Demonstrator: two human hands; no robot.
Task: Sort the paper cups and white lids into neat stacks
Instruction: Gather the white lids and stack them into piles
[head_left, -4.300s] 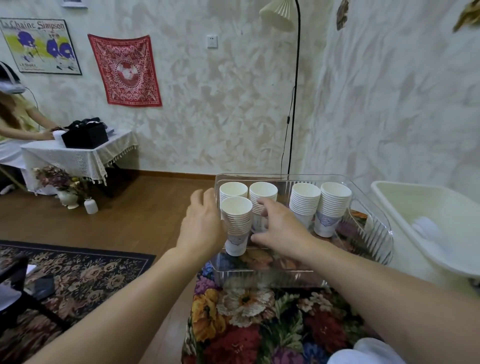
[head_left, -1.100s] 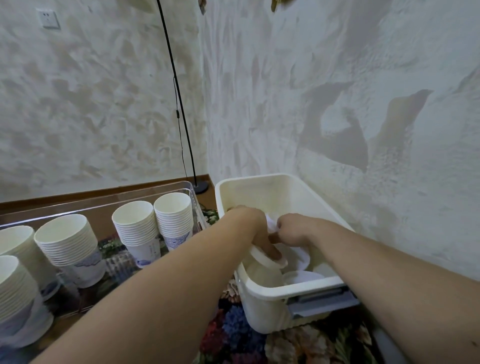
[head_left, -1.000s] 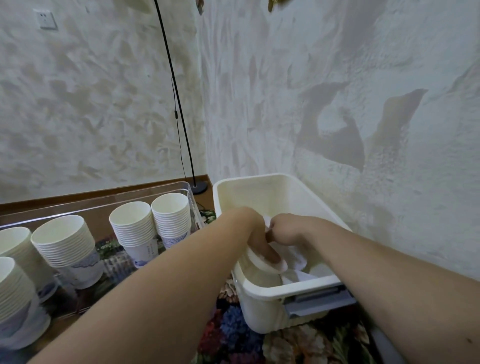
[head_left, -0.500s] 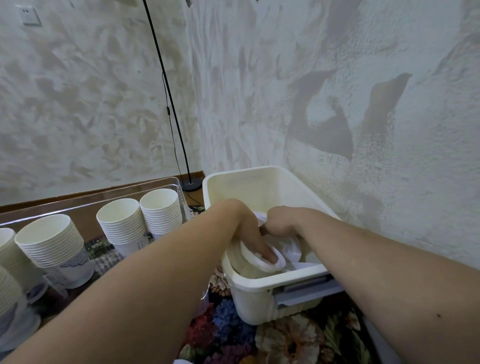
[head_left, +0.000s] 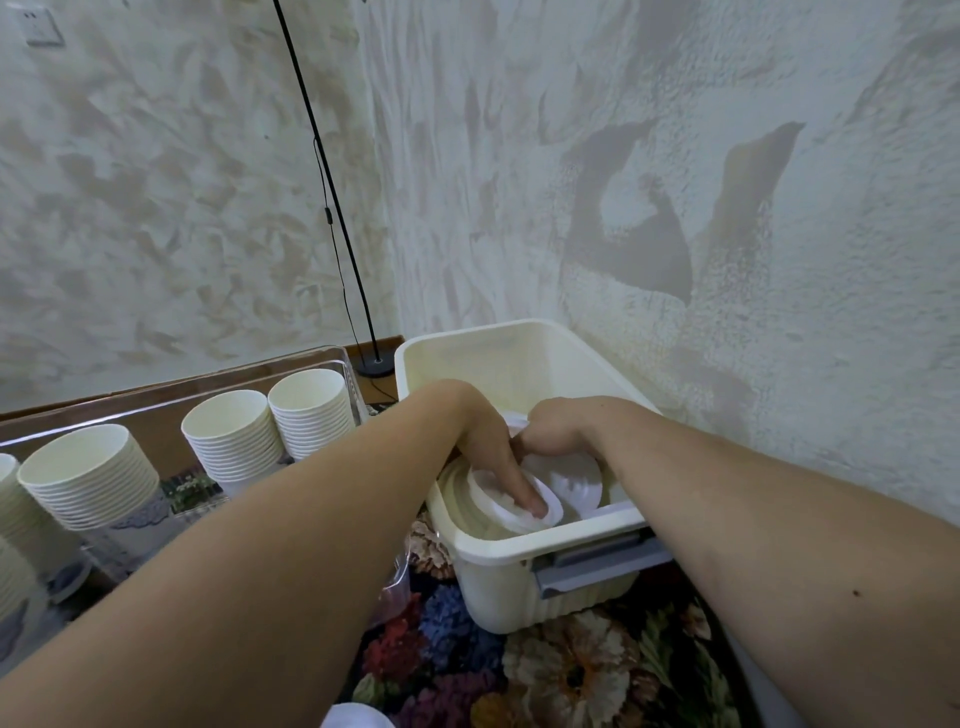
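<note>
Both my hands reach into a cream plastic bin (head_left: 519, 338) that holds white lids. My left hand (head_left: 485, 452) lays its fingers over the top of a tilted stack of white lids (head_left: 498, 514) at the bin's near left corner; its thumb is hidden. My right hand (head_left: 558, 428) is curled just beside it, fingers tucked down onto a loose white lid (head_left: 579, 486). Stacks of paper cups (head_left: 234, 436) stand upright in a clear tray (head_left: 208, 376) to the left.
The bin sits against a textured wall on a floral tablecloth (head_left: 566, 670). A grey latch (head_left: 597, 564) sticks out of the bin's near side. A black lamp pole (head_left: 332, 218) rises behind the tray. A white object (head_left: 353, 719) shows at the bottom edge.
My hands left the cup stacks in the tray and went into the bin. Over the last second the left hand kept hold of the lids while the right hand drew close beside it.
</note>
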